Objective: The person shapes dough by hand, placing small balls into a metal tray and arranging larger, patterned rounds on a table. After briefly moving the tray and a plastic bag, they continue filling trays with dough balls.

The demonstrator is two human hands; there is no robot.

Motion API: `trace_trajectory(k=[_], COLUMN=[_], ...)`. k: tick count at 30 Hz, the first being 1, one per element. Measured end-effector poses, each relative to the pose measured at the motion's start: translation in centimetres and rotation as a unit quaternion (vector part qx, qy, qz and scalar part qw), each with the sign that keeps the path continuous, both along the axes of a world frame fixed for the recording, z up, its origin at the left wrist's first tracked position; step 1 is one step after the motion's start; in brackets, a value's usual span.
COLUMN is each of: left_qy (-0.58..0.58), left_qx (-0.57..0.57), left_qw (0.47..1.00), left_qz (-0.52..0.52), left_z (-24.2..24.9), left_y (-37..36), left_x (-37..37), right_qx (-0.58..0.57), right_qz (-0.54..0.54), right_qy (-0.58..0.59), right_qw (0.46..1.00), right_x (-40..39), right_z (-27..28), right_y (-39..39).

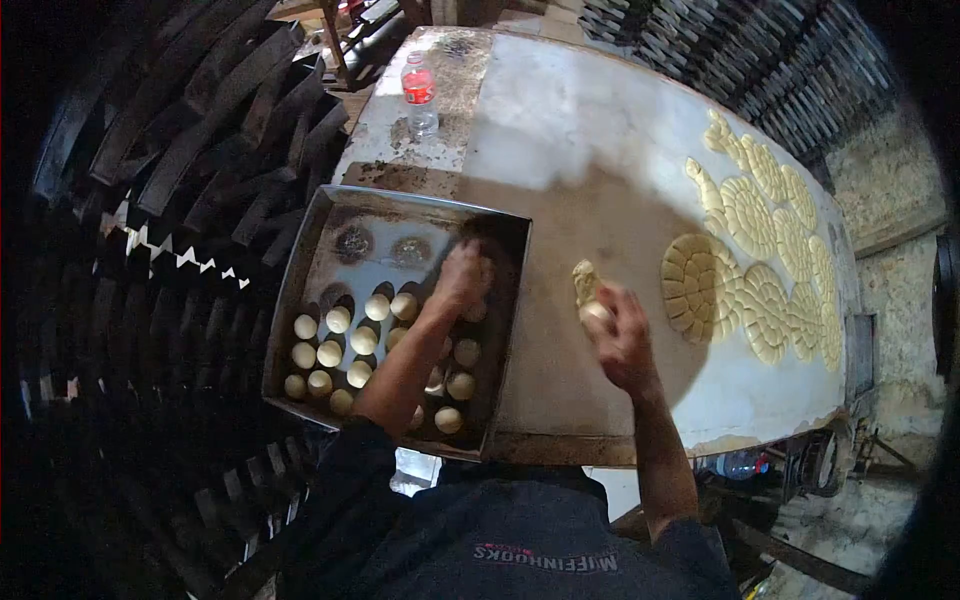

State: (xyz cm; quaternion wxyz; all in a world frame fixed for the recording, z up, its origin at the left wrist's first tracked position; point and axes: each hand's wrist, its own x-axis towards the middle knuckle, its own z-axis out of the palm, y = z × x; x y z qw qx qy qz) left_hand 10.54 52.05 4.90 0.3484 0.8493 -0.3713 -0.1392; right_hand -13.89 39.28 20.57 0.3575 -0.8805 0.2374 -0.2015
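My left hand (pixel 465 277) reaches into a deep metal tray (pixel 430 200) at its upper right part. Its fingers are curled in and shadowed, so whatever they hold is hidden. Round pale dough balls (pixel 364 340) sit in loose rows below and left of that hand. Over the bare table to the right of the tray, my right hand (pixel 625 340) is closed around a piece of dough (pixel 596 314). A longer, uneven end of dough (pixel 584 278) sticks out beyond the fingers.
Several flat, scored dough shapes (pixel 747 215) like turtles lie along the table's (pixel 560 90) right side. A plastic bottle (pixel 420 95) with a red label stands at the far left. Dark stacked metal pieces (pixel 220 110) rise at the left, with more stacks (pixel 745 60) at the back.
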Motion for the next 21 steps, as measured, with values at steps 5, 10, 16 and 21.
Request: trace_trajectory(k=[5, 10, 16, 21], left_qy=[0.056, -0.128, -0.086, 0.087], left_qx=[-0.070, -0.003, -0.148, -0.074], left_qw=[0.996, 0.980, 0.983, 0.976], left_qz=[0.008, 0.152, -0.065, -0.184], left_z=[1.6, 8.2, 11.1, 2.8], left_y=[1.9, 3.1, -13.2, -33.7], left_x=[-0.3, -1.0, -7.6, -15.5], right_qx=[-0.085, -0.205, -0.122, -0.140], right_qz=[0.175, 0.188, -0.056, -0.142], right_qy=[-0.182, -0.152, -0.091, 0.015], right_qw=[0.964, 0.948, 0.987, 0.980], right_x=[14.4, 12.2, -9.1, -30.3], right_z=[-5.9, -7.1, -12.5, -19.5], right_y=[1.0, -0.5, -5.9, -17.1])
